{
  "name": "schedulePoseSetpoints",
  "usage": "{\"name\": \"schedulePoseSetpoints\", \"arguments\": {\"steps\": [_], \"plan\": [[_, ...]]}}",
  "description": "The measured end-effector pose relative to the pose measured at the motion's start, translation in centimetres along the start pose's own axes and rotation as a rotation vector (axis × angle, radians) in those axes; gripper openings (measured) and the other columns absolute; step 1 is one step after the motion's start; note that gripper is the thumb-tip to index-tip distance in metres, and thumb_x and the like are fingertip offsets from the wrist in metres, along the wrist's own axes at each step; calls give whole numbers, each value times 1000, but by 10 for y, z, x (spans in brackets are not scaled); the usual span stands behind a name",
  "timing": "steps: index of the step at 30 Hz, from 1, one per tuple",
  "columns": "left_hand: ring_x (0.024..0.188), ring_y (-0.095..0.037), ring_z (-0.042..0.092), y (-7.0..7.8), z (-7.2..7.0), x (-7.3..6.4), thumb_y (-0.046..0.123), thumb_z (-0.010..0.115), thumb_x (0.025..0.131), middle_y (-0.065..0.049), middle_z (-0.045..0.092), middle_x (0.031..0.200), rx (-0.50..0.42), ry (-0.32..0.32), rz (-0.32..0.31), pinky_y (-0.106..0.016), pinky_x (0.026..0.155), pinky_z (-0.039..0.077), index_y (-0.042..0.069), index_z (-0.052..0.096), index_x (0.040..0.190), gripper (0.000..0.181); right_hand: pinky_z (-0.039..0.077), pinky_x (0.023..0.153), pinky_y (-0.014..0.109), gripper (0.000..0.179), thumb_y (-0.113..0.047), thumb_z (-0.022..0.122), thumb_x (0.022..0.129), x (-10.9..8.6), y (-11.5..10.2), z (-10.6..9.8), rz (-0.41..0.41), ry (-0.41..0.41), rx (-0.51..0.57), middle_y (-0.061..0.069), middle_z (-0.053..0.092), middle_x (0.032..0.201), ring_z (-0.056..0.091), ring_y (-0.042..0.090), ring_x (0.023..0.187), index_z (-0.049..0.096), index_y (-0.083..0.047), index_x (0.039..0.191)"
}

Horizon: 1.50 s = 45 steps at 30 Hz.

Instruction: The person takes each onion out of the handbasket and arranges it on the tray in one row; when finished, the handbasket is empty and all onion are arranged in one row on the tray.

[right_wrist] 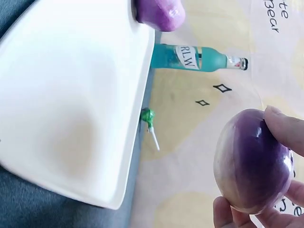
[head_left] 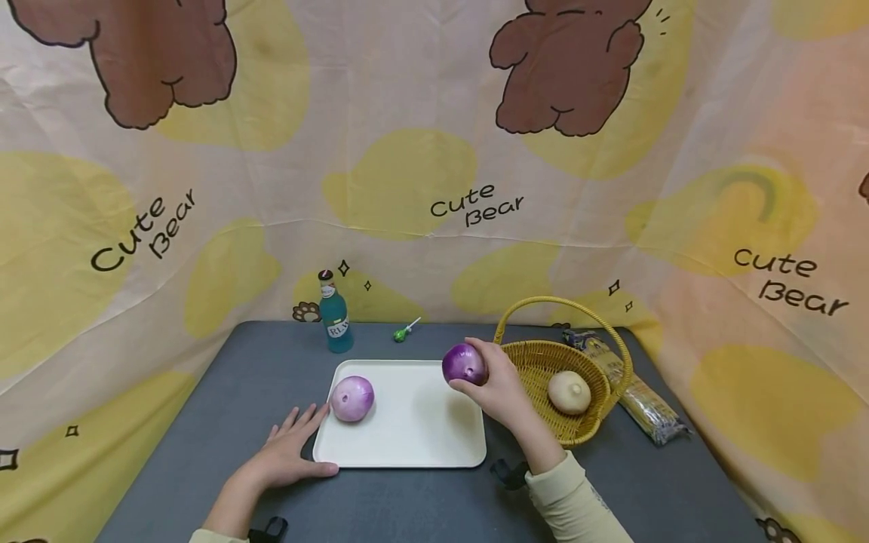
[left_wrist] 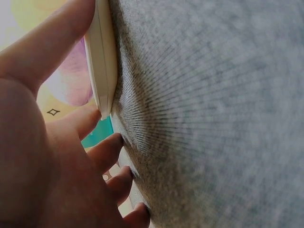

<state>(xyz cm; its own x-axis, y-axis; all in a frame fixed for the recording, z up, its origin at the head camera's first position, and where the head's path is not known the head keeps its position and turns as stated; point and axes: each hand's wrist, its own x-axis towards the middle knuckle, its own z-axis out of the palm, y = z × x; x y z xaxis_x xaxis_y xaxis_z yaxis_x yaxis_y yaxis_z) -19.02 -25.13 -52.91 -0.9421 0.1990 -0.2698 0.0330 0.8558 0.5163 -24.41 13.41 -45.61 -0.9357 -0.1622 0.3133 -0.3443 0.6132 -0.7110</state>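
My right hand (head_left: 501,383) grips a dark purple onion (head_left: 465,364) above the right end of a white tray (head_left: 414,445). Thumb and fingers lie on opposite sides of this onion in the right wrist view. A paler purple onion (head_left: 352,398) rests on the tray's left part. At the tray's left edge is my left hand (head_left: 285,451), fingers spread and fairly straight, with thumb and index fingertip right at the rim in the left wrist view. Beside my right forearm stands a yellow wicker basket (head_left: 528,359) with a whitish onion (head_left: 569,393) in it.
A blue-green bottle (head_left: 336,317) stands behind the tray, with a green lollipop (head_left: 402,333) lying to its right. Right of the basket lies a long clear-and-yellow packet (head_left: 645,403), partly behind the basket handle. A printed cloth (head_left: 407,264) hangs behind the grey table (head_left: 407,501).
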Motion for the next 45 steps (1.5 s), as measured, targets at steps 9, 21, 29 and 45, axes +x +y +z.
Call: {"name": "schedulePoseSetpoints", "arguments": {"steps": [9, 21, 29, 45], "plan": [[148, -59, 4, -1, 1, 1, 64, 80, 73, -28, 20, 164, 1, -8, -13, -80, 110, 3, 16, 24, 162, 115, 52, 98, 56, 74, -29, 91, 75, 0, -4, 13, -20, -21, 21, 10, 60, 133, 59, 32, 120, 57, -18, 141], [149, -59, 5, -1, 1, 2, 65, 80, 73, -28, 21, 164, 6, -3, -15, -80, 110, 3, 17, 24, 162, 115, 53, 97, 55, 74, -31, 90, 76, 1, -10, 26, -24, -59, 46, 11, 59, 136, 58, 32, 121, 57, -17, 141], [149, -59, 5, -2, 2, 2, 64, 80, 73, -28, 21, 164, 1, 0, -11, -81, 110, 3, 17, 24, 162, 115, 52, 98, 54, 75, -31, 90, 76, 2, -10, 39, -49, -77, 32, 10, 59, 136, 57, 31, 123, 56, -17, 141], [149, -58, 3, -2, 1, 0, 63, 81, 74, -28, 20, 164, -16, 2, -1, -81, 110, 2, 15, 25, 162, 115, 50, 100, 54, 76, -31, 90, 75, 10, -9, 65, -74, -118, 54, 13, 59, 136, 57, 33, 123, 56, -14, 141]]}}
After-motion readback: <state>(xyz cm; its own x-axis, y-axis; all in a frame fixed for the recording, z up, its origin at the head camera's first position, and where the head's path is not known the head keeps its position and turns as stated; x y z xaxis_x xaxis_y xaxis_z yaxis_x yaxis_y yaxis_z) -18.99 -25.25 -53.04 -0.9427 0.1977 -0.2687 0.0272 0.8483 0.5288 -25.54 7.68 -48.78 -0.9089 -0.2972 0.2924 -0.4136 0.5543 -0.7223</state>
